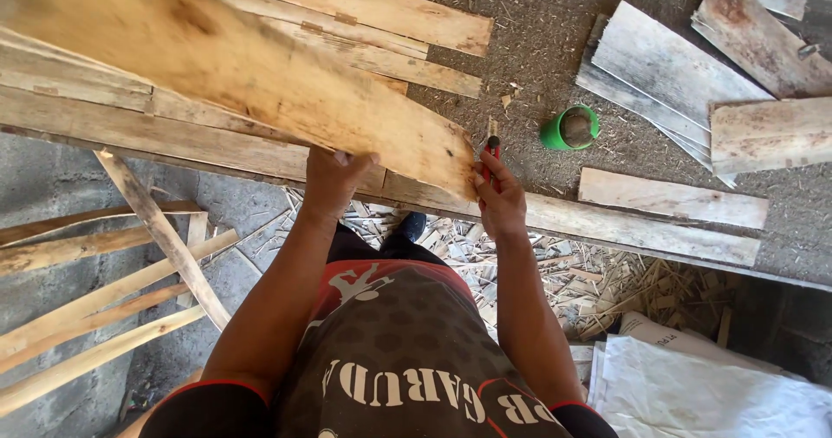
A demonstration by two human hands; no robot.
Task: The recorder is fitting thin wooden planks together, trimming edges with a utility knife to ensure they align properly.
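Stretching across the upper half of the view, a rough desk [537, 31] strewn with sawdust carried everything else. Across its near edge ran a long weathered beam [624, 226], and behind it lay a stack of pale planks [381, 22]. Tilted above these, and blurred at its far left end, was the big wooden board [234, 65] that the person held; it slanted from the upper left down to a blunt end just in front of the body.

The left hand [334, 178] gripped the board's lower edge from beneath, fingers curled up over the wood, so that grip was closed on the board. The right hand [498, 195] steadied the board's right end corner with its fingertips while also being closed around a slim tool with a red handle [491, 148], whose tip pointed up past the board's end; what kind of tool it was could not be told.

To the right on the desk lay several grey boards [667, 70], overlapping, and one shorter light plank [672, 197] near the beam. On the floor at the left leaned a bundle of thin slats [104, 299]; at the lower right sat white sacks [702, 386], and between them a heap of wood shavings [598, 282]. Near the right hand, on the desk, stood a small green cup [570, 128].
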